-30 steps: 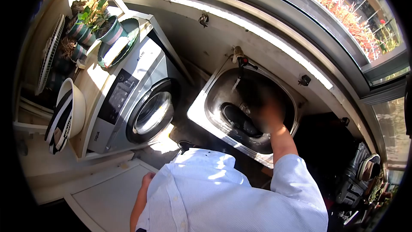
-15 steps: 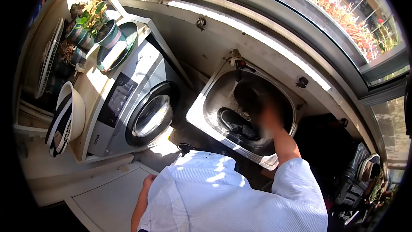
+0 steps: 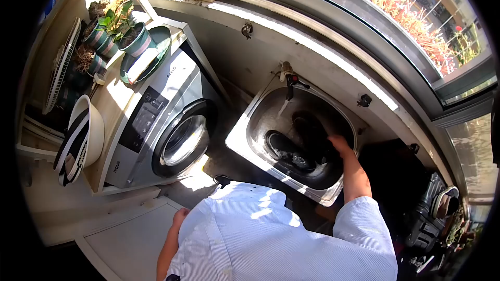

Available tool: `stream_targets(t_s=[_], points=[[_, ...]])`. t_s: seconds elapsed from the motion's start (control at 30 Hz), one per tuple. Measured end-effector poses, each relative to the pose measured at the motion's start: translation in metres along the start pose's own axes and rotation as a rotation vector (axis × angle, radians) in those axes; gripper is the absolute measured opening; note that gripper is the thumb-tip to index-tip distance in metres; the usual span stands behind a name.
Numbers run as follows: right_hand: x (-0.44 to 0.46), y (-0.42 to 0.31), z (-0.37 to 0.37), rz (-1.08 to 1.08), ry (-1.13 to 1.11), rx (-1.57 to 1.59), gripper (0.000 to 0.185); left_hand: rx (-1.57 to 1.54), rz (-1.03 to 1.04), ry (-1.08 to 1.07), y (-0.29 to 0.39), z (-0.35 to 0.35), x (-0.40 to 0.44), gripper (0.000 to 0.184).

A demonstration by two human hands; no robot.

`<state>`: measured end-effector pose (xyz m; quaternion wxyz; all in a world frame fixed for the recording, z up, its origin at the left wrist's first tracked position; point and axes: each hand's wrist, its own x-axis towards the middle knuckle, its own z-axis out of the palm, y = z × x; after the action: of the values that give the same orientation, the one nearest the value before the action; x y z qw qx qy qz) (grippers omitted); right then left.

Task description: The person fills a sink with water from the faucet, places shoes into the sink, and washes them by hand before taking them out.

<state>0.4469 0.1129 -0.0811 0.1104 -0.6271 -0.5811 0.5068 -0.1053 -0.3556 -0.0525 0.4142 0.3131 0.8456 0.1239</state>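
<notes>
My right hand (image 3: 340,144) is inside the right part of the metal sink (image 3: 260,105), its fingers closed around the end of a dark shoe (image 3: 311,129). Another black shoe (image 3: 289,151), wet and shiny, lies in the basin to the left of it. Water runs from the tap (image 3: 290,80) at the back rim of the sink. My left hand (image 3: 179,215) hangs low beside my body, away from the sink; its fingers are mostly hidden by the shirt.
A washing machine (image 3: 156,119) stands left of the sink, with potted plants (image 3: 136,40) on top. A white basin (image 3: 95,134) with shoes sticks out at the far left. A black case (image 3: 425,218) is at the right.
My right hand, blurred over the basin before, has moved right and now shows clearly at the end of the dark shoe. The left hand has hardly moved.
</notes>
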Motion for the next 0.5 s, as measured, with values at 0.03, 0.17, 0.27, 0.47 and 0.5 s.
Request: stream_targets(t_s=[0.03,0.17,0.27,0.47,0.5], points=[[-0.003,-0.003,-0.002,-0.049,0.085,-0.136,0.034,-0.045,0.007,0.01,-0.003,0.0,0.001,0.031],[-0.027,-0.042,0.018,-0.119,0.327,-0.495,0.036,-0.18,-0.078,0.032,-0.018,0.006,0.01,0.032],[0.018,0.034,0.046,-0.399,0.427,-0.633,0.036,-0.128,-0.127,0.045,-0.006,0.006,0.005,0.033],[0.023,0.047,0.052,-0.557,0.427,-0.774,0.036,-0.311,-0.158,0.017,-0.073,0.027,0.032,0.031],[0.019,0.033,0.054,-0.376,0.356,-0.754,0.036,-0.366,-0.159,0.011,-0.086,0.034,0.039,0.031]])
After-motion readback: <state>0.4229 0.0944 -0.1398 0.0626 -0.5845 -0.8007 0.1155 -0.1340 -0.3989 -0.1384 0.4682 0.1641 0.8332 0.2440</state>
